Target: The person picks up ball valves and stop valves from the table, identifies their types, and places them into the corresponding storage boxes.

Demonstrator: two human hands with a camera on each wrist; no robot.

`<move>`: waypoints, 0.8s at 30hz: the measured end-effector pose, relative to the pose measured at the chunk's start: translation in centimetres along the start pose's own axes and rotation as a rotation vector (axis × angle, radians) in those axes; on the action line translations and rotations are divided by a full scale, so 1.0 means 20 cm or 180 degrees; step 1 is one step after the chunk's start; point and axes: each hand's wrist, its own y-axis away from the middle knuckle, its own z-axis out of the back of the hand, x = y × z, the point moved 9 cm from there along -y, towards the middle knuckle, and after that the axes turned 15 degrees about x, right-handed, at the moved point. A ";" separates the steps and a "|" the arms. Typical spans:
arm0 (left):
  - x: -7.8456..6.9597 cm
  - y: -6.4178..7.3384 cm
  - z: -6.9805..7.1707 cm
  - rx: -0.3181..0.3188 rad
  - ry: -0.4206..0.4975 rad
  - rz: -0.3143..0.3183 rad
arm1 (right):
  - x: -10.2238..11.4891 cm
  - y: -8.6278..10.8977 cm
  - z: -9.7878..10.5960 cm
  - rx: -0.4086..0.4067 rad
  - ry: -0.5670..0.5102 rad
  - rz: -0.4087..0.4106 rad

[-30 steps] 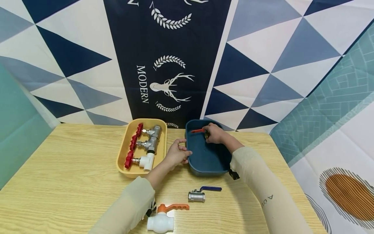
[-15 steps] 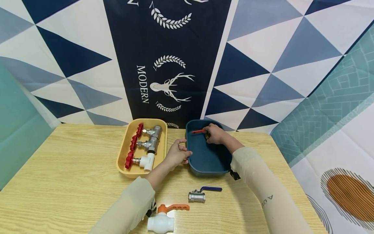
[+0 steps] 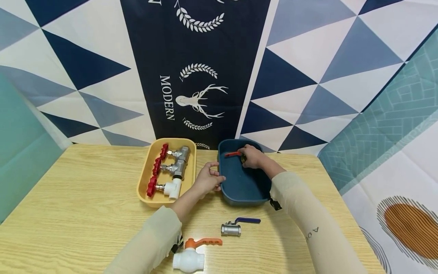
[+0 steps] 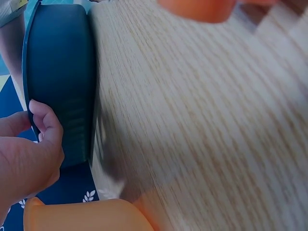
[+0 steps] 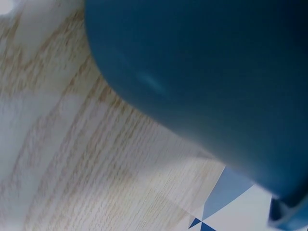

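Observation:
My left hand (image 3: 207,179) grips the left rim of a dark blue plastic bin (image 3: 239,186) with thumb and fingers. The left wrist view shows the fingertips curled at the edge of the same bin (image 4: 67,86). Inside the bin, near its back, my right hand (image 3: 252,156) holds a ball valve with a red lever (image 3: 232,154). A bit of its brass-coloured body (image 3: 243,158) shows under the fingers; the rest is hidden. In the right wrist view only the bin's outer wall (image 5: 192,72) appears, with the hand out of sight.
A yellow bin (image 3: 144,196) to the left bears three valves with red wheel handles (image 3: 156,166), two metal and one white. On the wooden table (image 3: 85,213) in front lie a metal ball valve (image 3: 230,230) with a blue lever and a white ball valve (image 3: 188,261) with an orange lever.

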 end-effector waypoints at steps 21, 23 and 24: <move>0.00 0.00 0.01 -0.0007 -0.0028 0.0009 | 0.00 -0.02 -0.02 0.0183 0.0144 -0.0021; 0.00 0.00 0.01 -0.0009 -0.0037 0.0013 | 0.00 -0.02 -0.03 0.0224 0.0162 -0.0020; 0.00 0.00 0.01 -0.0009 -0.0041 0.0015 | 0.00 -0.02 -0.03 0.0235 0.0176 -0.0012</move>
